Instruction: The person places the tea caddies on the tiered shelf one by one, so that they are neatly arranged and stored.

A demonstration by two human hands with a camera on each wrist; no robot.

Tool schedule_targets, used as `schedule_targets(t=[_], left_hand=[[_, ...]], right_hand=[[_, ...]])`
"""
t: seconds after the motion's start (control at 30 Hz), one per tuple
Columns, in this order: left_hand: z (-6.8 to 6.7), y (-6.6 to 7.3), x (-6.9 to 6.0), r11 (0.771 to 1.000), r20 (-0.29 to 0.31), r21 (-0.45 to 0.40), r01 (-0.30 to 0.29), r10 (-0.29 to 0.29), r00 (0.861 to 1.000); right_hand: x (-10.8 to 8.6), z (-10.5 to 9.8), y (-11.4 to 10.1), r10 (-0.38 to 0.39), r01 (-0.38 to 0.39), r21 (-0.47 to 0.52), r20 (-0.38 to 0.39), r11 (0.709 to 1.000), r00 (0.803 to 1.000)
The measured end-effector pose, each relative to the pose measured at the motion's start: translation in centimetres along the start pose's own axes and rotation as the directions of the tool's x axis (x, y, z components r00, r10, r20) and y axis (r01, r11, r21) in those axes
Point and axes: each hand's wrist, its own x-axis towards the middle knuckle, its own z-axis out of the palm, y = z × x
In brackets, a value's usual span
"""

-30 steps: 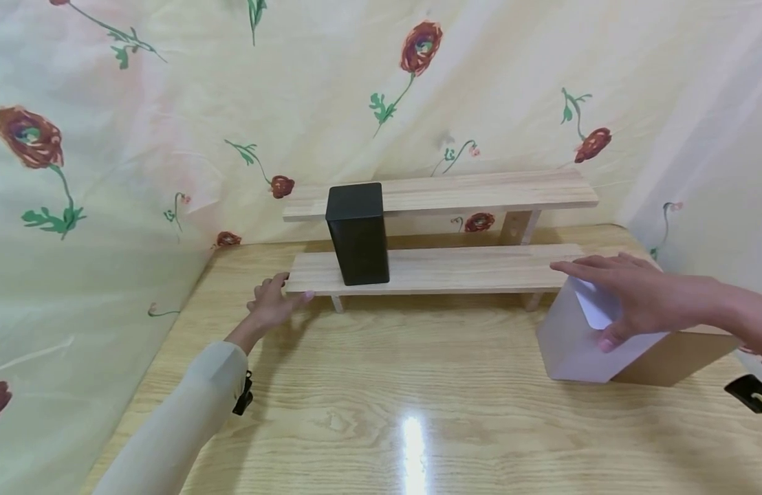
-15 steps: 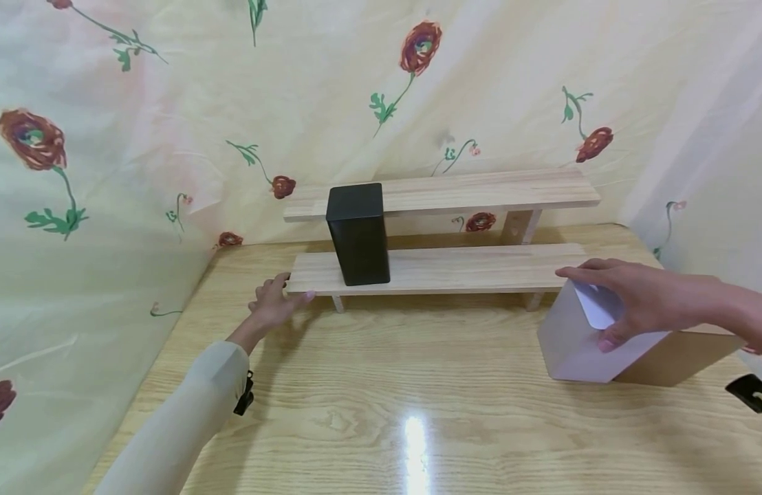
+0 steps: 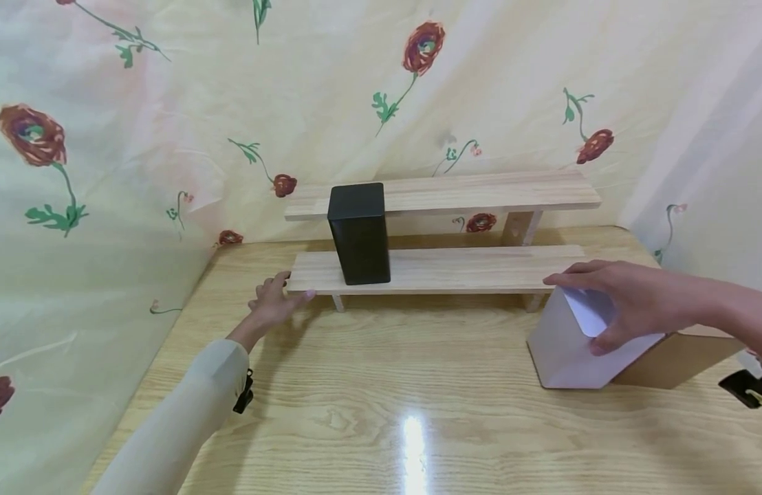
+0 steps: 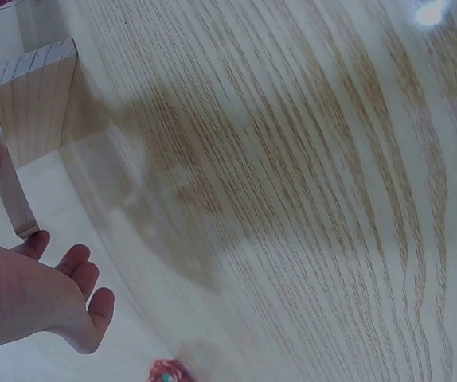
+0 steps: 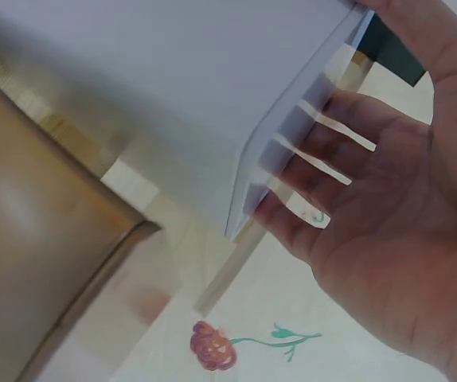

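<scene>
In the head view my right hand (image 3: 635, 299) grips a white box (image 3: 567, 344) across its top, thumb on the near side. The right wrist view shows the fingertips against the far side of the white box (image 5: 157, 87); its underside is hidden. On the left, my left hand (image 3: 272, 302) touches the left end of the lower shelf (image 3: 474, 267), thumb at its front edge. In the left wrist view the other fingers of the left hand (image 4: 41, 294) hang loosely bent off the wood. A tall black box (image 3: 361, 240) stands upright on the lower shelf.
Right beside the white box stands a brown box (image 3: 672, 357), partly behind my right forearm. An upper shelf (image 3: 480, 194) runs behind the lower one. All of it is on a wood-grain table (image 3: 331, 412), with floral-patterned cloth (image 3: 331, 89) at the back and sides.
The right hand and the white box have shifted slightly left and toward me, and the hand's fingers have drawn closer around the top. Left hand, shelves and black box look unchanged.
</scene>
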Motion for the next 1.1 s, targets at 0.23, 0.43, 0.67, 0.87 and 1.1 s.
schedule_targets(t=[0.23,0.43,0.67,0.87,1.1], left_hand=[[0.1,-0.1,0.1,1.000,0.007,-0.006,-0.004,0.004,1.000],[0.2,-0.2,0.1,1.000,0.002,0.001,-0.006,0.006,1.000],[0.1,-0.2,0.0,1.000,0.009,0.007,-0.009,0.009,1.000],[0.0,-0.2,0.0,1.000,0.016,0.002,-0.008,0.008,1.000],[-0.1,-0.3,-0.1,1.000,0.015,-0.002,-0.023,0.023,1.000]], right_hand=[[0.4,-0.4,-1.2,-0.087,0.086,-0.024,-0.048,0.996,0.995],[1.7,-1.5,-2.8,-0.092,0.092,-0.034,0.006,0.995,0.996],[4.2,-3.8,-5.0,-0.109,0.108,0.011,0.103,0.994,0.989],[6.0,-5.3,-6.3,-0.116,0.114,0.028,0.138,0.993,0.984],[8.3,-6.3,-7.4,-0.127,0.114,0.078,0.188,0.990,0.974]])
